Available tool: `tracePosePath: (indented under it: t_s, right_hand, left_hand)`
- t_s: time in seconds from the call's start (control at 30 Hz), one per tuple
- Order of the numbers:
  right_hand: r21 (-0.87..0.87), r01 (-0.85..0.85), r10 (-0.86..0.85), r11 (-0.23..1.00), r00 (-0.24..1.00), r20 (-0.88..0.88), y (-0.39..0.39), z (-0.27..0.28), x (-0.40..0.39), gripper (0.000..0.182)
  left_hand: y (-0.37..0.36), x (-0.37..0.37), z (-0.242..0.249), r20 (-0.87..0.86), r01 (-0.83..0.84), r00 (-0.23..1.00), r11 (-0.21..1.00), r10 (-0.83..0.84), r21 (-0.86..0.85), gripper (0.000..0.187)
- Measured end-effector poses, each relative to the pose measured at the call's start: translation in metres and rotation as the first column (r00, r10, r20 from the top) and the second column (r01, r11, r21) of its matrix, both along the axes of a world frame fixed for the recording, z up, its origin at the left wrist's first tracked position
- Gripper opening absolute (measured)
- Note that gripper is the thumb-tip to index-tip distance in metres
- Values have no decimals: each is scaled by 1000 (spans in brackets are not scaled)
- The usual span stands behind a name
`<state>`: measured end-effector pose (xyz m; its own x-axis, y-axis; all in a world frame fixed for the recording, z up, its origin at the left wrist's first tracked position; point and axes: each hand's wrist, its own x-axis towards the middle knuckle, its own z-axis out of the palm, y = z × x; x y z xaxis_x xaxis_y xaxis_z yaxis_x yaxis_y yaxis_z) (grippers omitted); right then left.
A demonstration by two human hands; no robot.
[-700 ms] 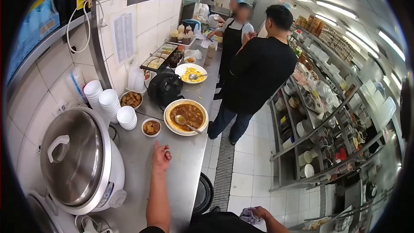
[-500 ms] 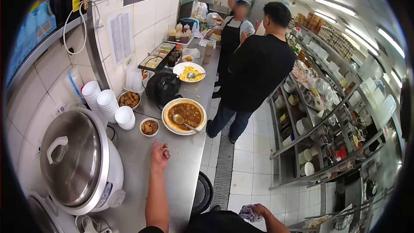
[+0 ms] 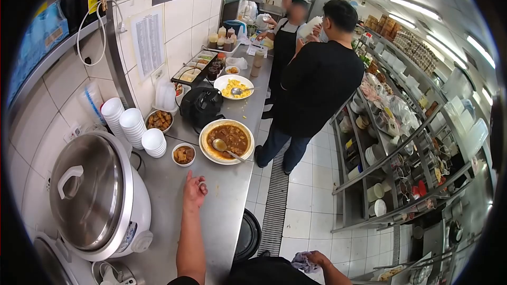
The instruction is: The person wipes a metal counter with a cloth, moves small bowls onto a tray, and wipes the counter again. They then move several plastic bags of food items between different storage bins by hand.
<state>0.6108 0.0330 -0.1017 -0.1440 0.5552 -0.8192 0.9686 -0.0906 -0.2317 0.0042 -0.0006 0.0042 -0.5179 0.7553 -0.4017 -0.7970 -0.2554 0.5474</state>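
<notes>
My left hand (image 3: 195, 190) is over the steel counter, palm partly up, index finger stretched out and the other fingers loosely curled around nothing. Just beyond its fingertip stands a small white bowl (image 3: 183, 155) of brown braised chunks. Farther right is a wide bowl (image 3: 246, 136) of brown stew, with a metal spoon (image 3: 227, 149) resting in it. Low at my right side, my right hand (image 3: 318, 258) grips a crumpled greyish-purple cloth (image 3: 304, 262).
A large rice cooker (image 3: 90, 195) and stacked white cups (image 3: 133, 126) line the left. A black bag (image 3: 201, 106) and a plate of yellow food (image 3: 235, 86) sit farther back. A person in black (image 3: 322, 79) stands in the aisle; a loaded shelf rack (image 3: 391, 148) is opposite.
The person in black in the aisle now has a white container raised near the head. The view has shifted slightly. My hands keep nearly the same pose.
</notes>
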Motion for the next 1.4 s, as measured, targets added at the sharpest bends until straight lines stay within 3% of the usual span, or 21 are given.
tracePosePath:
  t_s: [0.23, 0.3, 0.53, 0.73, 0.77, 0.9, 0.93, 1.03, 1.1, 1.13, 1.2, 1.3, 1.4]
  right_hand:
    - [-16, 6, -5, 1000, 1000, 15, -3, 8, -2, 37]
    - [69, 11, -3, 998, 992, -122, -6, 14, -2, 55]
    - [89, 51, -43, 995, 994, -97, 1, -12, 14, 52]
    - [135, -93, 112, 986, 984, -137, 3, -22, 23, 50]
    - [106, -144, 155, 984, 982, -104, 3, -24, 25, 38]
    - [95, -217, 224, 972, 972, -75, 3, -19, 22, 40]
    - [82, -153, 157, 985, 986, -50, 3, -25, 22, 41]
    - [95, -171, 179, 981, 980, -89, 3, -17, 20, 39]
    - [45, 60, -50, 997, 981, -185, -1, 1, 11, 47]
    - [41, 57, -49, 998, 982, -182, -3, 4, 9, 47]
    - [23, -36, 37, 999, 998, -48, 0, 13, 5, 37]
    - [-7, 47, -47, 999, 997, -54, 1, 3, 8, 38]
    - [-23, 39, -42, 999, 990, -136, 4, 22, 5, 39]
  left_hand:
    - [5, 1, -1, 16, -1, 1000, 1000, 1, -9, 80]
    - [5, 1, -1, 22, -5, 1000, 1000, 5, -6, 80]
    - [10, 2, -3, 23, 0, 1000, 1000, 0, -5, 80]
    - [10, 5, -4, 26, 3, 1000, 1000, -3, -4, 80]
    - [9, 5, -4, 30, 2, 1000, 1000, -2, -10, 80]
    - [9, 1, -22, 104, 14, 994, 999, -18, 32, 80]
    - [9, 5, -13, 74, 4, 997, 1000, -5, 14, 79]
    - [9, 9, -5, 40, -7, 999, 1000, 7, -13, 78]
    - [9, 11, -6, 37, -3, 999, 1000, 4, -17, 78]
    - [9, 12, -6, 18, 8, 1000, 999, -8, -37, 77]
    - [21, 11, -1, -38, 112, 993, 993, -113, -26, 77]
    - [71, 15, 25, -153, 376, 915, 926, -374, -20, 79]
    - [114, 8, 31, -230, 480, 842, 872, -489, -97, 79]
